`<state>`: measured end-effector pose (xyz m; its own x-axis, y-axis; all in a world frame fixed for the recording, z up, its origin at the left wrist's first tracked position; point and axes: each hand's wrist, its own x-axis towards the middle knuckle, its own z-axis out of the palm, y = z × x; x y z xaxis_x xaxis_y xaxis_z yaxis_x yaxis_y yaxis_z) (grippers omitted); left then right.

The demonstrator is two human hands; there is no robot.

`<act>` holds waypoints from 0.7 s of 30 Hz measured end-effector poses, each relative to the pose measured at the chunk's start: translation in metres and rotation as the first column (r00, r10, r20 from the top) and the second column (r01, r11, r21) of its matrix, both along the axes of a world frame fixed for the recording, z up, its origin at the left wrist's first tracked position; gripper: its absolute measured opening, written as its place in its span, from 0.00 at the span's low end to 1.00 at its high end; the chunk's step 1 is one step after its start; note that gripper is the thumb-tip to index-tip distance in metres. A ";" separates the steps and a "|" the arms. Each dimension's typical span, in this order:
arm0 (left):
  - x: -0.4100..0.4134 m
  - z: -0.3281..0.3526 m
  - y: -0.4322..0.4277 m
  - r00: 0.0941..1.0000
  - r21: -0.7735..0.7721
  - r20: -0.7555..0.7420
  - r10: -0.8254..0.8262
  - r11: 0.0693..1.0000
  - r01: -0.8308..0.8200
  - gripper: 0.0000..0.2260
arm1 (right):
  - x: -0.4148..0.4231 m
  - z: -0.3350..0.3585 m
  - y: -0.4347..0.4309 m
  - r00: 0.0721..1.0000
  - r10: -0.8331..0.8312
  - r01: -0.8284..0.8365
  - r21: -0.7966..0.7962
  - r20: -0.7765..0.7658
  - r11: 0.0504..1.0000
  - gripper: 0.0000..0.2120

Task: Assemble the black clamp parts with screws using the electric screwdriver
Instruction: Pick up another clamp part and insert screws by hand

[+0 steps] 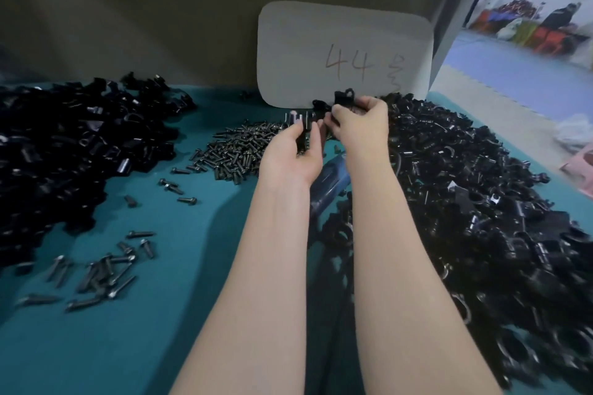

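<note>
Teal table cover (pixel 160 314); glossy black clamp parts (pixel 64 144) at nine and three o'clock; dark grey screws (pixel 234 151); white card (pixel 321 51) (red "44"); blue electric screwdriver (pixel 330 179).

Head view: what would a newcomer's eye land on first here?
The left hand and right hand meet at centre, holding black clamp parts before a white card marked 44. Black heaps flank them, the left heap and right heap, with a screw pile between on the teal table.

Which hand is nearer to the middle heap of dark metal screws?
Left. The left hand is at the right edge of the heap of dark metal screws; the right hand is farther right, near the pile of black clamp parts.
</note>
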<state>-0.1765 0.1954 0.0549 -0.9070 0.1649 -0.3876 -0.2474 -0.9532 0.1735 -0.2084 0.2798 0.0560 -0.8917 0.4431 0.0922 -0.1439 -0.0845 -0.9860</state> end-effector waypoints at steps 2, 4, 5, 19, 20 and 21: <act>0.018 -0.004 -0.011 0.999 -0.018 -0.029 0.027 0.999 -0.028 0.08 | 0.025 -0.005 -0.011 0.998 0.053 -0.053 0.043 -0.016 0.998 0.10; 0.037 -0.009 -0.026 0.998 0.028 -0.055 0.044 0.999 -0.043 0.09 | 0.047 -0.011 -0.024 0.995 0.093 -0.092 0.043 -0.034 0.995 0.05; 0.047 -0.012 -0.033 0.996 0.066 -0.067 0.060 0.996 -0.056 0.09 | 0.056 -0.014 -0.031 0.995 0.100 -0.098 0.060 -0.029 0.993 0.04; 0.065 -0.039 -0.065 0.909 -0.796 -0.334 0.250 0.441 -0.414 0.12 | 0.072 -0.032 -0.079 0.973 0.230 -0.216 0.261 -0.022 0.941 0.12; 0.063 -0.040 -0.063 0.914 -0.782 -0.338 0.227 0.472 -0.406 0.13 | 0.072 -0.032 -0.080 0.965 0.263 -0.251 0.267 -0.011 0.931 0.12; 0.060 -0.041 -0.063 0.919 -0.762 -0.340 0.202 0.513 -0.395 0.14 | 0.073 -0.032 -0.080 0.957 0.290 -0.278 0.280 -0.001 0.919 0.13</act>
<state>-0.1161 0.1327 0.0141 -0.9061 -0.4219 -0.0312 0.1523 -0.3940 0.9064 -0.1358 0.1995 0.0239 -0.9690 0.1242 0.2135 -0.1951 0.1450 -0.9700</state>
